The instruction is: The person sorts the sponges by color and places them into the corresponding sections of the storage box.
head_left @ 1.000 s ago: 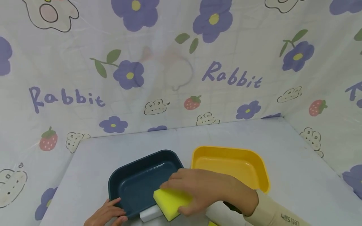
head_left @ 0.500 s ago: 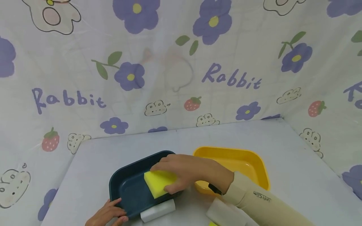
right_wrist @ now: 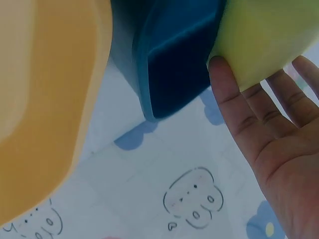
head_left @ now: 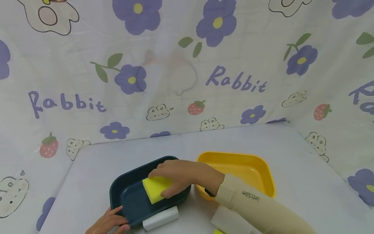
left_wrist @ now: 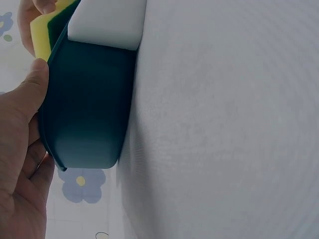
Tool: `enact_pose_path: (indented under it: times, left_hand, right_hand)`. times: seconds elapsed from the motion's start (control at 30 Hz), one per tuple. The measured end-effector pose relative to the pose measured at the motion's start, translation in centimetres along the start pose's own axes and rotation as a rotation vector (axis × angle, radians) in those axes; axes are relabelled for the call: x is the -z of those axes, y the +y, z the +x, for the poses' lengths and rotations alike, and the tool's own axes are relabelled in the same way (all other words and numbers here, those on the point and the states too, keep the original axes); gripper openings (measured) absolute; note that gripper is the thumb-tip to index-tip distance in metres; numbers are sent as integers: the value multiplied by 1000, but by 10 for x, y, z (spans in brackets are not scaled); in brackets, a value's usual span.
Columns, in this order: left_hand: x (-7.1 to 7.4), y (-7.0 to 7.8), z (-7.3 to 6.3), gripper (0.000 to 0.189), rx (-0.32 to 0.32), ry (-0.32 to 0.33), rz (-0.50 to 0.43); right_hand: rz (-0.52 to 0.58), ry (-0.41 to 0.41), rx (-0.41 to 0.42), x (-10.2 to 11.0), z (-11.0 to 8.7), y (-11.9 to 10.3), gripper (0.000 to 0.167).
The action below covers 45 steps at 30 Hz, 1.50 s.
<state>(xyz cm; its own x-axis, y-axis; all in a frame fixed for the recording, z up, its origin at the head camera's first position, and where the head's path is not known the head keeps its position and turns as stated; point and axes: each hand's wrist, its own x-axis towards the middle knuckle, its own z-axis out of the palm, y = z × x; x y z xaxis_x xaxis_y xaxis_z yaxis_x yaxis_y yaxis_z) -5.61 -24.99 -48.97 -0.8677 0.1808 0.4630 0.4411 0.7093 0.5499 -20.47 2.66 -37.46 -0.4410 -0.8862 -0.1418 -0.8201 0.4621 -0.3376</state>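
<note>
Surface [head_left: 295, 182] carries a yellow tray [head_left: 233, 158] and, to its left, a blue tray [head_left: 132, 196], long axis slanting away rightward. Left hand [head_left: 108, 222]: fingers apart, resting on blue tray's near-left corner. Right hand [head_left: 179, 177], nearer: clamped on sponge [head_left: 154, 190], left of its palm, over blue tray; contact below cannot be told.

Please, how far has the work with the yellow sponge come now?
Done: the left hand grips the dark blue tray. In hand: the right hand holds the yellow sponge over it. Probably left: releasing the sponge; a white block lies outside, beside the tray.
</note>
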Motion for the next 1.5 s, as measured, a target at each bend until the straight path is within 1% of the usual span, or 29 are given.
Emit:
enact_pose_path:
  times: [0.13, 0.33, 0.5, 0.63, 0.93, 1.13, 1.2, 1.37, 1.5]
  left_hand:
    - [0, 1, 0, 22, -5, 7, -1]
    - [-3, 3, 1, 23, -10, 31, -34]
    - [-1, 2, 1, 23, -1, 14, -5]
    - [1, 1, 1, 21, 1, -1, 17]
    - [2, 1, 0, 20, 34, -9, 16]
    - [3, 3, -1, 18, 75, -34, 16]
    - [3, 4, -1, 18, 74, -25, 1]
    - [2, 4, -2, 20, 45, 12, -48]
    - [1, 4, -2, 19, 26, 16, -46]
  right_hand:
    - [-20, -40, -15, -3, 9, -3, 59]
    - [-75, -63, -24, -4, 17, -7, 59]
    - [-88, -84, -41, -9, 25, -9, 58]
    - [-84, -88, -32, -15, 31, -9, 58]
    - [-138, -113, -16, -25, 52, -15, 58]
    - [-99, -135, 16, -35, 63, -19, 58]
    - [-81, -143, 22, -39, 65, -19, 58]
    - [-76, -152, 27, -46, 67, -18, 59]
    - [-83, -153, 27, -47, 66, -19, 59]
